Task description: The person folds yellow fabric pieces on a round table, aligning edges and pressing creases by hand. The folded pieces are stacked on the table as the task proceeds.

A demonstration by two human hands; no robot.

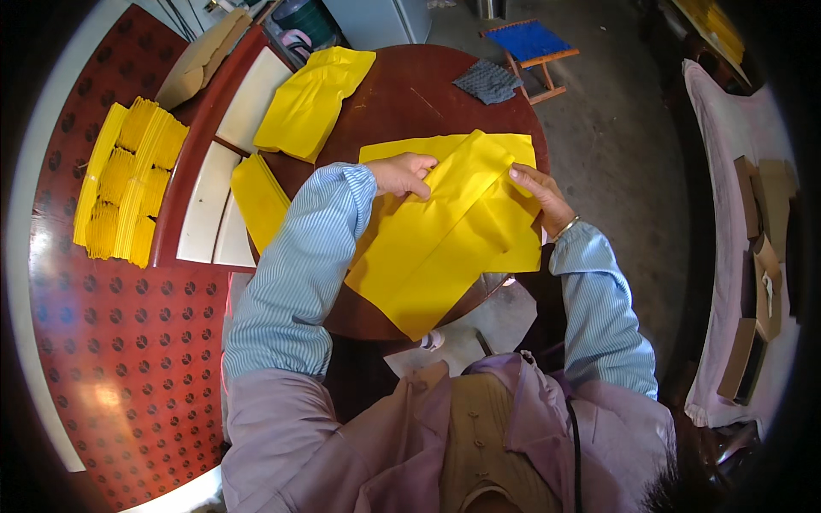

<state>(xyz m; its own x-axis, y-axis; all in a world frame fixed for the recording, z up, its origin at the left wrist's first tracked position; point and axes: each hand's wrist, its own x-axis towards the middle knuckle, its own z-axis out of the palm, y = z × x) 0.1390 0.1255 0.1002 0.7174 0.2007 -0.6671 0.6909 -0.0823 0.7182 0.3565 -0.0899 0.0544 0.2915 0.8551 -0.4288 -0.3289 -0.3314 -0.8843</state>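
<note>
In front of me a yellow sheet [440, 231], paper-like and creased along its length, slants across the round table with one corner hanging over the near edge. My left hand [404, 174] is closed on its upper left side, fingers bent at the edge. At its right side my right hand [546, 198] grips between thumb and fingers, the fingers mostly hidden beneath. Another flat yellow sheet [395, 150] lies under the held one. Further left on the table rests a crumpled yellow sheet [315, 98], with a yellow folded stack [260, 198] nearer me.
The round dark red table [410, 85] carries a grey cloth [487, 81] at its far right. Bundled yellow stacks [128, 184] lie on a red patterned surface [128, 342] at left. A blue folding stool [530, 43] stands beyond. Cardboard pieces [761, 282] rest on a pale cover at right.
</note>
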